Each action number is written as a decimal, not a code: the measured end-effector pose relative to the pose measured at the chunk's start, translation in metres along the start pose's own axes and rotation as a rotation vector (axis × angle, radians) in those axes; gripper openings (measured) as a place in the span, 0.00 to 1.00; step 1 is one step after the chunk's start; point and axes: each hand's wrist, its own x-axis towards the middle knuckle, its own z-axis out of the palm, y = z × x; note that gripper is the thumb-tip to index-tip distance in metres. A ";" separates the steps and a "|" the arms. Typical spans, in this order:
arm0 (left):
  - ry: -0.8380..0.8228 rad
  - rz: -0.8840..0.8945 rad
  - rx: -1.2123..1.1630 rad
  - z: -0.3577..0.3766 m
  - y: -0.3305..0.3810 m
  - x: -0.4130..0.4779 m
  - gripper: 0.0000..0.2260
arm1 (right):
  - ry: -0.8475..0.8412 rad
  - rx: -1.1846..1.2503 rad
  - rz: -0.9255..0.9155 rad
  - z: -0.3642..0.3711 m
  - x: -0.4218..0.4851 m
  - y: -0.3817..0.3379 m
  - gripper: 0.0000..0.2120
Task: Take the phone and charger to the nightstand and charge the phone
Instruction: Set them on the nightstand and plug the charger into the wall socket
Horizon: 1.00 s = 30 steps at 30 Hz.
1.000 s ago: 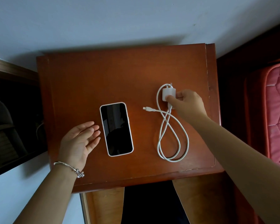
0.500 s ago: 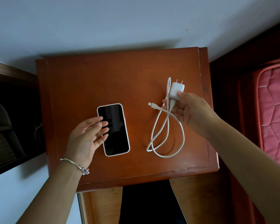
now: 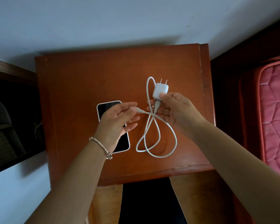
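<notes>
Far left, there's a dark opening (image 3: 10, 118) framed in wood, and what's in it is too dim to make out. Now the left hand (image 3: 114, 122), a bracelet (image 3: 100, 147) on its wrist, hovers over the phone (image 3: 106, 107) and hides the middle of it. Its grip is a pinch: thumb and forefinger hold the free end of the white cable (image 3: 147, 91), the other fingers spread loose. The phone lies flat on the wooden surface (image 3: 87, 78), dark screen up, left of centre, just beside the cable's loops. From the pinch the cable crosses itself and drops in two long loops toward the near edge. Whether the lowest loop touches the wood, I cannot tell. On to the charger block (image 3: 160, 91), white, prongs aimed at the pale wall (image 3: 120, 21). The right hand (image 3: 176, 110) has it, grip closed on the block, thumb on its face, fingers beneath, the cable running from its lower end. Far right, a pink quilted mattress (image 3: 275, 110) sits beside the surface.
</notes>
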 end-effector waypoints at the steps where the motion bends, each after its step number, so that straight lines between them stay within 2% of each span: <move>1: 0.003 0.008 0.004 0.001 0.000 0.001 0.06 | -0.002 -0.009 0.000 0.001 0.000 0.001 0.16; 4: -0.002 0.026 0.038 0.000 -0.001 0.002 0.05 | -0.013 -0.015 0.000 0.004 0.000 0.004 0.17; 10: 0.097 0.043 -0.060 -0.032 0.002 -0.012 0.08 | 0.074 0.094 -0.083 -0.004 -0.001 -0.006 0.09; 13: 0.166 0.040 -0.194 -0.057 0.003 -0.026 0.11 | 0.112 0.023 -0.178 -0.009 -0.009 -0.019 0.07; 17: 0.248 0.026 -0.274 -0.075 0.001 -0.049 0.08 | 0.148 -0.063 -0.269 -0.006 -0.026 -0.041 0.07; 21: 0.298 0.071 -0.281 -0.084 0.005 -0.064 0.03 | 0.158 0.038 -0.295 0.004 -0.039 -0.060 0.08; 25: 0.386 0.096 -0.256 -0.100 -0.001 -0.070 0.03 | 0.208 0.208 -0.341 0.001 -0.041 -0.081 0.13; 30: 0.505 0.052 -0.037 -0.119 -0.025 -0.076 0.03 | 0.234 0.433 -0.437 -0.008 -0.048 -0.105 0.12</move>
